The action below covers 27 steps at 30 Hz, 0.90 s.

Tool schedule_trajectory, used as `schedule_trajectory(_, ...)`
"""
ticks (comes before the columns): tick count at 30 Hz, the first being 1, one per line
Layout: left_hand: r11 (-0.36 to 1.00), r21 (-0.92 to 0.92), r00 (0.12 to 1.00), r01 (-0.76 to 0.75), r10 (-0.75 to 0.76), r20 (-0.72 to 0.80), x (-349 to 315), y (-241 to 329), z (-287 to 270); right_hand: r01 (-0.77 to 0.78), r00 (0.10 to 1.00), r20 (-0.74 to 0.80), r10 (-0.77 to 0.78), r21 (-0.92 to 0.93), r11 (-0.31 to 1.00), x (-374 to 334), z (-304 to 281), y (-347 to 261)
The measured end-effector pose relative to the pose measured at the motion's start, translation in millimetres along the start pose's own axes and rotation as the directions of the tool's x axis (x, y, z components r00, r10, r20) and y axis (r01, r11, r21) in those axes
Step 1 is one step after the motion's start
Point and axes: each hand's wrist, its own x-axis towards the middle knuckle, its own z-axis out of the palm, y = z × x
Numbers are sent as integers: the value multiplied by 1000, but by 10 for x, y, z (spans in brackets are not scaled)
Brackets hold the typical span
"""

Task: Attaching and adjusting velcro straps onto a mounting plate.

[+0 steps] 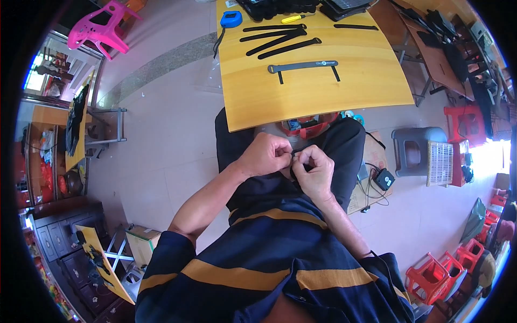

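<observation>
Both hands meet over my lap, just short of the table's near edge. My left hand (269, 153) is closed in a pinch, its fingertips nearly touching those of the other hand. Fingers curled in, my right hand (313, 168) pinches too. Between the fingertips is a narrow dark strap (293, 160), mostly hidden and hard to separate from the dark trousers behind it. Ahead on the yellow table (318, 102) lies a grey strap (301, 66) across two short black strips. Several black straps (283, 40) with end loops lie farther back.
A blue tape measure (231, 20) and a yellow screwdriver (293, 18) lie at the table's far side. A red basket (309, 128) sits under its near edge. To my right are a black adapter with cables (384, 179) and a grey stool (414, 151).
</observation>
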Motion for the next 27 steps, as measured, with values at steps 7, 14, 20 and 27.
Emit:
schedule_trajectory(7, 992, 114, 986, -48, 65, -152, -12, 37, 170, 66, 994, -84, -70, -46, 997, -49, -1, -17)
schedule_trajectory(14, 941, 326, 975, -95, 153, -158, 39, 71, 205, 47, 995, -85, -48, -12, 999, -120, -11, 82)
schedule_trajectory(20, 958, 270, 955, -100, 168, -244, 13, -77, 253, -275, 949, -25, 315, 429, 860, -142, 64, 182)
schedule_trajectory(27, 899, 397, 895, -184, 320, -310, -76, 23, 420, -582, 773, 531, 347, 374, 722, -88, -154, 385)
